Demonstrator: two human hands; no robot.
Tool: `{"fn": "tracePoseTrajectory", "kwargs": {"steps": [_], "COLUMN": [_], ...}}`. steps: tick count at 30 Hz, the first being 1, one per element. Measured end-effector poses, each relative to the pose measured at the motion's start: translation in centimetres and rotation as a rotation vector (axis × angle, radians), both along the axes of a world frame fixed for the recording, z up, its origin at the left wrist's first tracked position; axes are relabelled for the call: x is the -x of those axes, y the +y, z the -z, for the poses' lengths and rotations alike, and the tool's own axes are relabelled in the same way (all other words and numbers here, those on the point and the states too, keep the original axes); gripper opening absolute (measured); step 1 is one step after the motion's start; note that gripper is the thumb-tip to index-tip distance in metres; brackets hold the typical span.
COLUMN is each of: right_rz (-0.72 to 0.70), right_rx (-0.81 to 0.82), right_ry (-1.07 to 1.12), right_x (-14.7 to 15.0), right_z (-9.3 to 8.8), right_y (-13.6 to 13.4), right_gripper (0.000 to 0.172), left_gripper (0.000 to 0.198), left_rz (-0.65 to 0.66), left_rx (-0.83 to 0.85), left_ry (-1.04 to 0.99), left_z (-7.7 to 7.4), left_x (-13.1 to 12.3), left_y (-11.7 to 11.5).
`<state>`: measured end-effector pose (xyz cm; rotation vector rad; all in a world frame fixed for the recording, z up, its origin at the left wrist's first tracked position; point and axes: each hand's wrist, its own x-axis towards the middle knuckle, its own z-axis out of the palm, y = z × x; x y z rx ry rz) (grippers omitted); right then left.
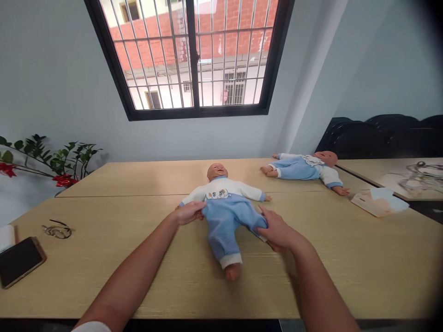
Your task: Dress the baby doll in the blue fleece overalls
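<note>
A baby doll [217, 171] lies on its back on the wooden table [145, 276], its head toward the window and its feet toward me. It wears a white top with blue cuffs and blue trousers [221, 226] with white hems. My left hand [191, 212] pinches the trousers at the waist on the left side. With fingers around the trouser leg on the right, my right hand [277, 229] grips it near the hem. One bare foot [233, 272] sticks out of the other leg; the second foot is partly hidden under my right hand.
Another similarly dressed doll [299, 167] lies at the back right, near a tissue pack [375, 203]. Eyeglasses [58, 229] and a phone [21, 262] are at the left. Cables [424, 175] lie on a side table. A plant [65, 157] stands beyond the left edge.
</note>
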<state>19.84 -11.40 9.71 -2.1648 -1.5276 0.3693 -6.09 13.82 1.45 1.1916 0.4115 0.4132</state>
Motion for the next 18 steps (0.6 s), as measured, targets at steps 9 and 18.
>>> {"fn": "tracePoseTrajectory", "kwargs": {"steps": [9, 18], "right_rz": [-0.078, 0.19], "right_rx": [-0.357, -0.424], "right_ry": [-0.166, -0.283], "right_x": [15.9, 16.9], "right_z": [6.2, 9.2], "right_y": [-7.4, -5.9], "right_gripper": [0.026, 0.051], "left_gripper": [0.049, 0.041], "left_rz": [-0.02, 0.167], "left_rx": [-0.029, -0.201], "left_ry": [-0.129, 0.016], "left_z": [0.2, -0.7], "left_x": [-1.1, -0.1], "left_y": [-1.3, -1.6]}}
